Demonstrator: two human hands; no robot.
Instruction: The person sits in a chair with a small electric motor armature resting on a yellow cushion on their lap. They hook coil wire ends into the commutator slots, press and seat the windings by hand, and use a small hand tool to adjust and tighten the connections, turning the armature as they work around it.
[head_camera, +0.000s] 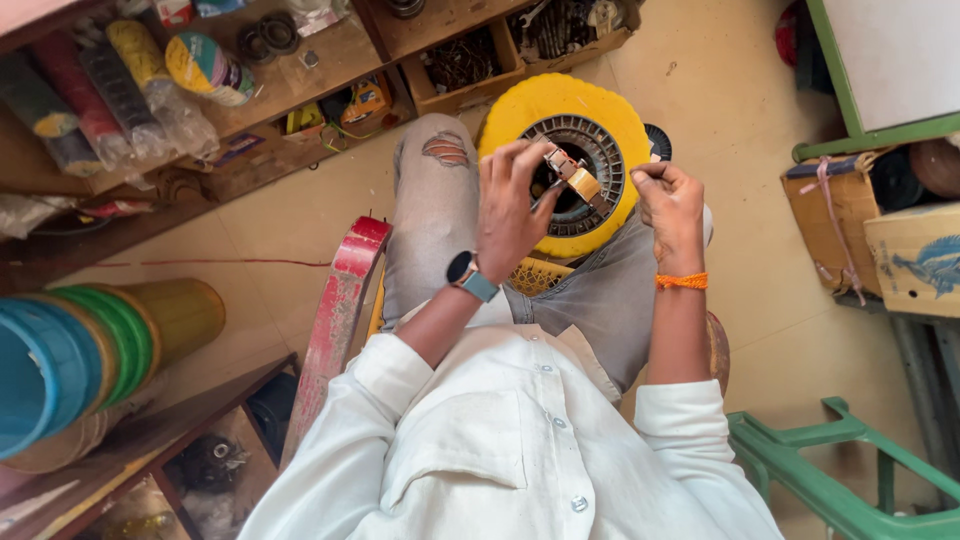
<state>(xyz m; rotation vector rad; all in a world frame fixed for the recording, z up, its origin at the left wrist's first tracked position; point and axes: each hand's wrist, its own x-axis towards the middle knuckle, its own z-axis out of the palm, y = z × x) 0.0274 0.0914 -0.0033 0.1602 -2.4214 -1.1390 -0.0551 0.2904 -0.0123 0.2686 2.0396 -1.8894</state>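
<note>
A round motor stator (580, 160), ringed in yellow-wrapped winding with a dark slotted core, rests on my lap. My left hand (510, 205), with a watch on the wrist, grips a small tan and metal tool (572, 172) over the stator's centre. My right hand (672, 205), an orange thread on its wrist, is pinched shut at the stator's right edge, seemingly on a thin wire that I cannot clearly make out. I sit in grey ripped jeans and a white shirt.
Wooden shelves (300, 75) at the upper left hold wire spools, tape rolls and small parts. Blue, green and yellow coils (90, 350) stand at the left. Cardboard boxes (880, 235) sit to the right, a green plastic chair (830, 475) at lower right, a red bar (340, 300) beside my knee.
</note>
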